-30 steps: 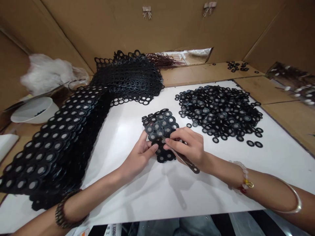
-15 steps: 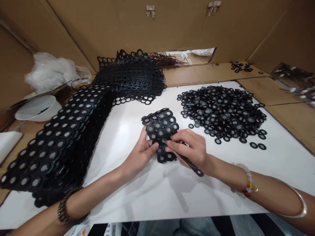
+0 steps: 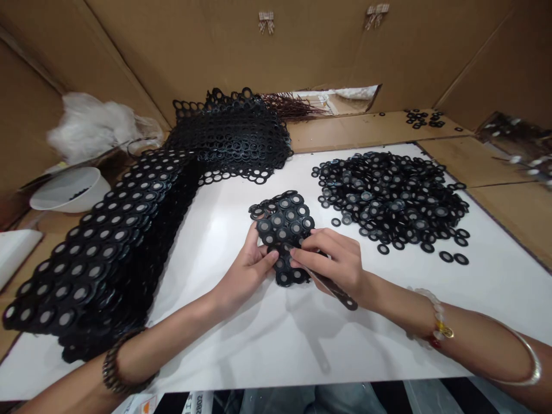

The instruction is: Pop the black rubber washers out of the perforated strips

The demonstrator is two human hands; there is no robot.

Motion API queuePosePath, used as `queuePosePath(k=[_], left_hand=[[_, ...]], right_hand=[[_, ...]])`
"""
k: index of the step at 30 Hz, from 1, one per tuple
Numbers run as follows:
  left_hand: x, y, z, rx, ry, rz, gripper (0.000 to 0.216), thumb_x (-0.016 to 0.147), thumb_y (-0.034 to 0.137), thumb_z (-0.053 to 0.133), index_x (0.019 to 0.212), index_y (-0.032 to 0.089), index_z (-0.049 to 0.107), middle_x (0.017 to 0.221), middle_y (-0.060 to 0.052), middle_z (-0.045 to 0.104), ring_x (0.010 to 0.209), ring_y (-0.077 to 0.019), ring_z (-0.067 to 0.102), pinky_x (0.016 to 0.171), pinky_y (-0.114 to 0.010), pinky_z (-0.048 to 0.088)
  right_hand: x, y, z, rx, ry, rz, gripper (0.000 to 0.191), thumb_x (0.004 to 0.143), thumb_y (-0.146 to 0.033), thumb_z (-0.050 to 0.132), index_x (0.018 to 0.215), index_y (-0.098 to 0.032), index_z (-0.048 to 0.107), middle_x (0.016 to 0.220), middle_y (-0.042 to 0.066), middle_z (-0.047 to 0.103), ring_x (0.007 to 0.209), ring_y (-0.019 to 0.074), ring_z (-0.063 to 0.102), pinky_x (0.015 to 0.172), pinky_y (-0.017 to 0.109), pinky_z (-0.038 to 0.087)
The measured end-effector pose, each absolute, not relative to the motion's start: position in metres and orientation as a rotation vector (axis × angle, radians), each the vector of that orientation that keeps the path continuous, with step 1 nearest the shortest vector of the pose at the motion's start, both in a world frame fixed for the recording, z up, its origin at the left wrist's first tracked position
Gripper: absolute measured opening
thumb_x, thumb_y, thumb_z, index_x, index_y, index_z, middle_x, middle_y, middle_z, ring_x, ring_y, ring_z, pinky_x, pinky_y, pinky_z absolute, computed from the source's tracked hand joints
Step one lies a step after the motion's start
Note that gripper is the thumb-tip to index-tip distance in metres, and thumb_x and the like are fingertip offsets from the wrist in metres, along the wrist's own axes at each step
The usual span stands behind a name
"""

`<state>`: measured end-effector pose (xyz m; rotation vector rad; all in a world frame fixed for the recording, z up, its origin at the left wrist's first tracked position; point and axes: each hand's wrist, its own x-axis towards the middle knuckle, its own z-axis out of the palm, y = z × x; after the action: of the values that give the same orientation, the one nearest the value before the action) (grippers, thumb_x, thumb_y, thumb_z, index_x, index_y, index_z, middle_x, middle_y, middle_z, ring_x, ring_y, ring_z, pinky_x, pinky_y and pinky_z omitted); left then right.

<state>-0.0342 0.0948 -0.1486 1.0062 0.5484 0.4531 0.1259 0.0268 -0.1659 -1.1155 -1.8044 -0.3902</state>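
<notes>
A small black sheet of joined rings with grey round centres is held up in my left hand, above the white board. My left thumb presses on its front near the left edge, and the other fingers are behind it, mostly hidden. In my right hand is a slim, flat metal tool with a hole in its end, pinched between thumb and fingers. Its tip is at the middle of the sheet; whether it touches a ring I cannot tell. To the right lies a heap of loose black rings.
On the left stands a long stack of black sheets with grey centres. Behind it is a pile of black open-ring mesh. A white bowl and clear plastic bag sit far left. Cardboard walls enclose the white board.
The view has shifted very slightly. Both hands, the sheet and the tool keep nearly the same place, with the tool's tip only slightly moved on the sheet.
</notes>
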Motion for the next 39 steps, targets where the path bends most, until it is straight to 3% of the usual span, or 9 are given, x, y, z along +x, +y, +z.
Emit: queuePosePath(k=[8,17,26,30,36,39], left_hand=[[-0.0341,0.0949,-0.1494,0.914,0.550,0.474,0.068,0.085,0.014,0.056,0.137,0.037,0.019,0.094,-0.002,0.066,0.088,-0.0181,0.062,0.076,-0.029,0.048],[-0.0337,0.0943,-0.1437,0.847,0.626,0.498,0.068,0.084,0.015,0.058,0.137,0.038,0.021,0.094,-0.001,0.066,0.090,-0.0175,0.062,0.081,-0.031,0.048],[-0.0343,0.0980,-0.1463,0.810,0.618,0.496,0.067,0.082,0.018,0.061,0.135,0.039,0.025,0.095,-0.001,0.066,0.089,-0.0171,0.063,0.083,-0.032,0.047],[-0.0348,0.0986,-0.1440,0.846,0.578,0.444,0.063,0.084,0.018,0.060,0.134,0.037,0.026,0.100,-0.003,0.065,0.091,-0.0182,0.063,0.083,-0.032,0.047],[-0.0346,0.0979,-0.1451,0.970,0.497,0.437,0.077,0.079,0.012,0.064,0.136,0.037,0.019,0.100,-0.003,0.064,0.082,-0.0169,0.063,0.074,-0.029,0.047],[-0.0358,0.0979,-0.1489,1.029,0.527,0.433,0.062,0.081,0.016,0.063,0.132,0.030,0.031,0.096,-0.004,0.064,0.077,-0.0159,0.062,0.072,-0.030,0.047]], right_hand=[[0.1261,0.0265,-0.1647,-1.098,-1.813,-0.382,0.006,0.081,-0.013,0.063,0.083,-0.018,0.060,0.066,0.001,0.056,0.060,0.0111,0.046,0.054,0.023,0.043],[0.1280,0.0257,-0.1645,-1.048,-1.883,-0.306,0.002,0.080,-0.015,0.064,0.080,-0.016,0.061,0.072,0.002,0.064,0.062,0.0117,0.054,0.055,0.023,0.045],[0.1269,0.0244,-0.1629,-1.111,-1.916,-0.338,0.019,0.080,-0.009,0.058,0.062,-0.017,0.056,0.062,0.000,0.059,0.055,0.0116,0.047,0.050,0.024,0.040],[0.1273,0.0246,-0.1654,-1.127,-1.920,-0.348,0.021,0.081,-0.010,0.057,0.061,-0.017,0.054,0.061,0.000,0.057,0.056,0.0116,0.045,0.050,0.023,0.039],[0.1263,0.0254,-0.1689,-1.126,-1.918,-0.375,0.020,0.081,-0.011,0.056,0.062,-0.018,0.053,0.063,0.000,0.055,0.056,0.0113,0.045,0.050,0.023,0.037],[0.1265,0.0255,-0.1692,-1.120,-1.927,-0.405,0.021,0.081,-0.011,0.057,0.062,-0.018,0.053,0.063,0.000,0.056,0.056,0.0117,0.046,0.051,0.024,0.037]])
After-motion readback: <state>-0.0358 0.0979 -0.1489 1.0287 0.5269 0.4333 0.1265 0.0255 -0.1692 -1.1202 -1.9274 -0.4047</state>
